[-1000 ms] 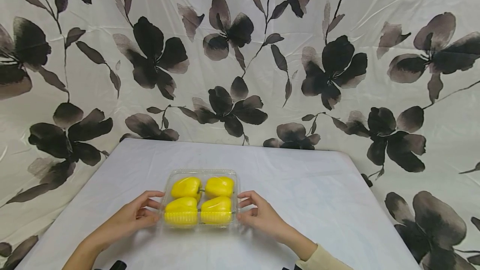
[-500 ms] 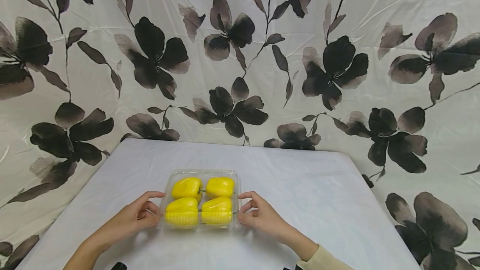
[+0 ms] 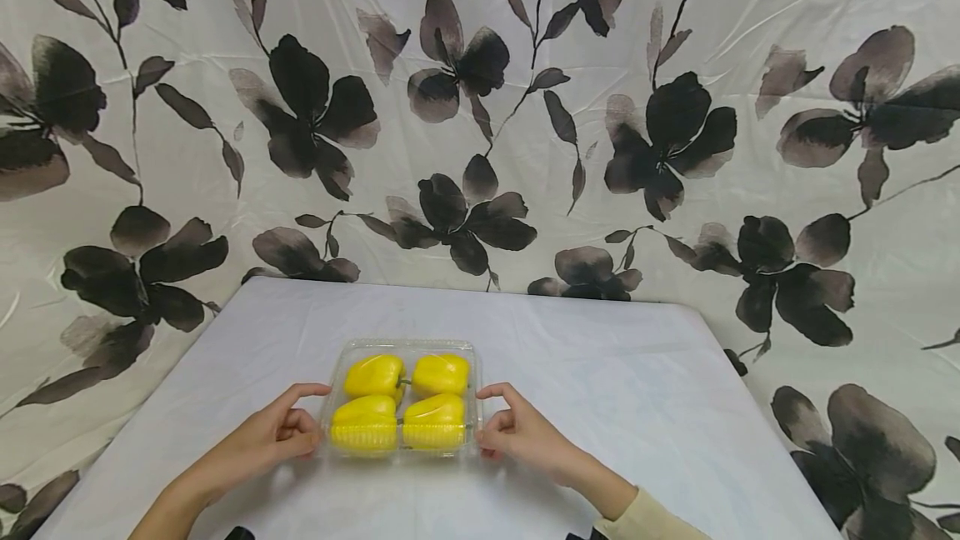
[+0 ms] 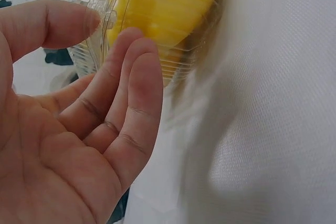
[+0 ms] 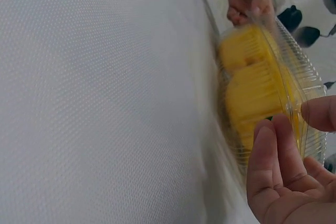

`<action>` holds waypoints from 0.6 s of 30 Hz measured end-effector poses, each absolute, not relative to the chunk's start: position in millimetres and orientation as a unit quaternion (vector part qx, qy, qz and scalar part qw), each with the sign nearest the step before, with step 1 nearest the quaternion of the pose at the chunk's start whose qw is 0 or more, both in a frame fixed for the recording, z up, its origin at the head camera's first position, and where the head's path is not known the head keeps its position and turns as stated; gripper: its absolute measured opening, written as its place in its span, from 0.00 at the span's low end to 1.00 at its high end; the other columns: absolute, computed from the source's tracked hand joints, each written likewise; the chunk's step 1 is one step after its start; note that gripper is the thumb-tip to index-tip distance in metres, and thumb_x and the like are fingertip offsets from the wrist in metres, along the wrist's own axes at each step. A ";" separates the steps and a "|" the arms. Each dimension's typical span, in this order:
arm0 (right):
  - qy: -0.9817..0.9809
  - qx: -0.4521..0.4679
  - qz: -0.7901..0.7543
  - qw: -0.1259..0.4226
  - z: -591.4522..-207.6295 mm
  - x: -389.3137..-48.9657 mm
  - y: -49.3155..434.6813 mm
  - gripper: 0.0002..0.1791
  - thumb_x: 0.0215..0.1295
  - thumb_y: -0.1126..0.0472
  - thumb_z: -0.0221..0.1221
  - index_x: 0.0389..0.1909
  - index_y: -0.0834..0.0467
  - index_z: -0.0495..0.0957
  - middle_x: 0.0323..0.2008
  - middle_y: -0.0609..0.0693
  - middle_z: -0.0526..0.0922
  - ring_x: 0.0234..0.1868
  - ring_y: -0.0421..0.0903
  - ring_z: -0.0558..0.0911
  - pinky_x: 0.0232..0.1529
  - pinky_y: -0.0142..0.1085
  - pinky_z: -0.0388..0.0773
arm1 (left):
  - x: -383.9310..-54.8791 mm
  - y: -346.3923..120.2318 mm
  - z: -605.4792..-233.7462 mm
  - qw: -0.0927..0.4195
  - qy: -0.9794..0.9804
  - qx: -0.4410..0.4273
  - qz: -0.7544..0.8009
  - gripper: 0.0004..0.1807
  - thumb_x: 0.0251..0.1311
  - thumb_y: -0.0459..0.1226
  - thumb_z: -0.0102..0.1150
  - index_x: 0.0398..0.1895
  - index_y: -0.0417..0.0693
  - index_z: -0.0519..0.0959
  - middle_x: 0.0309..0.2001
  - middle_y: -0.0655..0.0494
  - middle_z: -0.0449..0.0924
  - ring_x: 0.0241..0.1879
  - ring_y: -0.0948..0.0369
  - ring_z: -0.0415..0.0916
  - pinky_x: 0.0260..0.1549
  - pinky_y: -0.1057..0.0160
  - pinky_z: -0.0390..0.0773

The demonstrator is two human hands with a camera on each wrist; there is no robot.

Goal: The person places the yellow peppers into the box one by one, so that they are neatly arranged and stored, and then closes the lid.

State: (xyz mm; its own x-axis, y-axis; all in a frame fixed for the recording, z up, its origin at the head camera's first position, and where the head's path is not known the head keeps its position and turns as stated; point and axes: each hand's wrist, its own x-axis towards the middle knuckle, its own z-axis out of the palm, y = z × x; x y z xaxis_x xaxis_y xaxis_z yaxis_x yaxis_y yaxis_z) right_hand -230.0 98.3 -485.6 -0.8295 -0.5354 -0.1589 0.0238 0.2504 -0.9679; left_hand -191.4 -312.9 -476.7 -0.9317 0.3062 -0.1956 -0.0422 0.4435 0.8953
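A clear plastic clamshell box point(image 3: 401, 346) stands on the white-covered table, with several yellow bell peppers point(image 3: 435, 419) inside it. My left hand point(image 3: 266, 432) is at the box's left side. In the left wrist view its thumb and curled fingertips point(image 4: 144, 72) come together on either side of the box's rim. On the opposite side, my right hand point(image 3: 528, 436) pinches the rim in the same way. In the right wrist view the right fingertips point(image 5: 265, 135) lie against the ridged wall, the thumb opposite them at the rim.
The white table point(image 3: 600, 373) stretches away on both sides of the box and behind it. A pale cloth with dark printed flowers point(image 3: 480, 223) hangs along the table's back edge. A small black object point(image 3: 240, 532) shows at the bottom edge of the head view.
The box and peppers have stayed in place. On both hands the middle fingers have curled in more, while the index fingers still reach to the box's sides.
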 end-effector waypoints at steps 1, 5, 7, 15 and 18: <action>0.753 -0.169 -0.590 0.238 -485.7 -230.0 98.1 0.34 0.72 0.62 0.67 0.73 0.57 0.63 0.34 0.50 0.87 0.34 0.46 0.85 0.42 0.35 0.85 | -191.2 -312.8 -476.7 0.167 0.832 0.080 0.522 0.41 0.72 0.41 0.66 0.80 0.43 0.55 0.44 0.44 0.82 0.42 0.54 0.82 0.44 0.64 0.85; 0.749 -0.168 -0.594 0.240 -486.6 -229.8 97.3 0.34 0.71 0.63 0.67 0.73 0.57 0.62 0.33 0.50 0.87 0.35 0.45 0.86 0.41 0.35 0.85 | -190.4 -313.0 -478.0 0.168 0.830 0.088 0.525 0.41 0.72 0.40 0.65 0.80 0.42 0.54 0.42 0.44 0.83 0.40 0.55 0.82 0.43 0.64 0.86; 0.748 -0.168 -0.595 0.241 -487.1 -229.8 96.9 0.35 0.71 0.64 0.67 0.73 0.57 0.61 0.33 0.50 0.87 0.35 0.45 0.86 0.41 0.35 0.85 | -190.3 -313.2 -478.8 0.168 0.829 0.089 0.526 0.41 0.73 0.40 0.65 0.80 0.42 0.54 0.41 0.44 0.83 0.39 0.56 0.82 0.42 0.64 0.85; 0.747 -0.171 -0.594 0.244 -488.2 -229.7 96.0 0.34 0.71 0.64 0.66 0.72 0.56 0.60 0.32 0.51 0.88 0.32 0.45 0.85 0.39 0.34 0.85 | -191.2 -314.3 -480.2 0.173 0.822 0.092 0.534 0.40 0.74 0.38 0.63 0.80 0.42 0.52 0.39 0.44 0.84 0.38 0.55 0.82 0.40 0.63 0.85; 0.746 -0.171 -0.594 0.249 -488.7 -230.1 95.9 0.34 0.71 0.63 0.65 0.72 0.55 0.59 0.33 0.52 0.89 0.32 0.45 0.85 0.38 0.35 0.85 | -191.4 -314.5 -480.0 0.181 0.819 0.088 0.538 0.41 0.74 0.39 0.63 0.81 0.43 0.51 0.38 0.45 0.84 0.37 0.55 0.81 0.39 0.62 0.84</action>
State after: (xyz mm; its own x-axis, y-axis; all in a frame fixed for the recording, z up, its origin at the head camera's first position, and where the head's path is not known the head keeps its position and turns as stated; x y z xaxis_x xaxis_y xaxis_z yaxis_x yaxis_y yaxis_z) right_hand -230.1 95.9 -488.7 -0.8177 -0.5506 -0.1679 0.0408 0.2356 -0.9710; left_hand -191.4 -314.5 -480.0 -0.9190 0.3385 -0.2021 -0.0512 0.4056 0.9126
